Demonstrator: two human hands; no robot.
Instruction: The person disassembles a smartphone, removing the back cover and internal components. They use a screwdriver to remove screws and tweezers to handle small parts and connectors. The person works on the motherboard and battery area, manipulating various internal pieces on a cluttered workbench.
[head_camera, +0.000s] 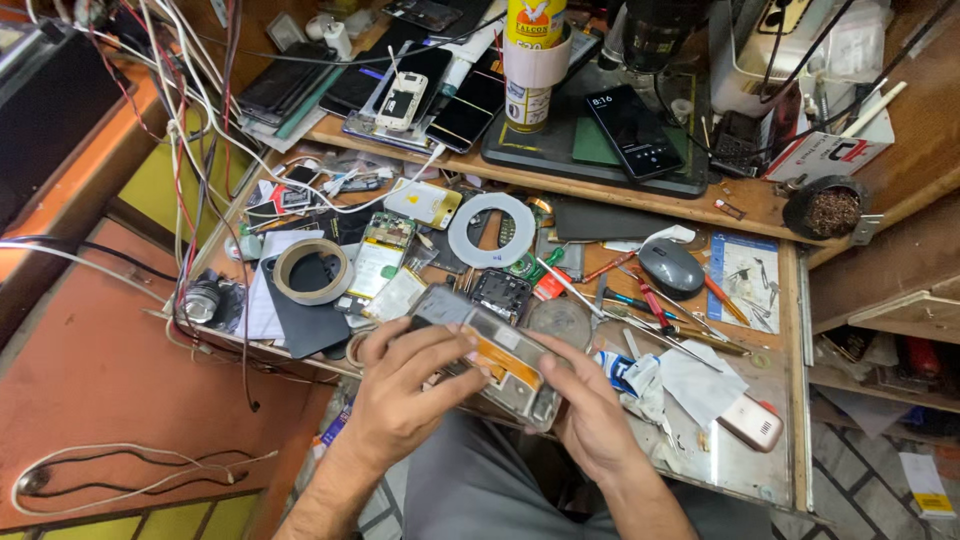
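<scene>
Super cluttered wooden repair bench (760, 205) here: loose phones, a roll of tape (312, 271), a grey computer mouse (671, 268), screwdrivers and wires everywhere, orange floor below. The opened phone body with an orange flex strip (495, 358) sits over the bench's front edge, pinched between both hands: left hand (405, 385) fingers curled across its top, right hand (590, 410) cupping its lower end.

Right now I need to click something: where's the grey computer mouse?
In the head view the grey mouse sits on the right part of the bench, beside the red-handled screwdrivers and beyond the right hand.
</scene>
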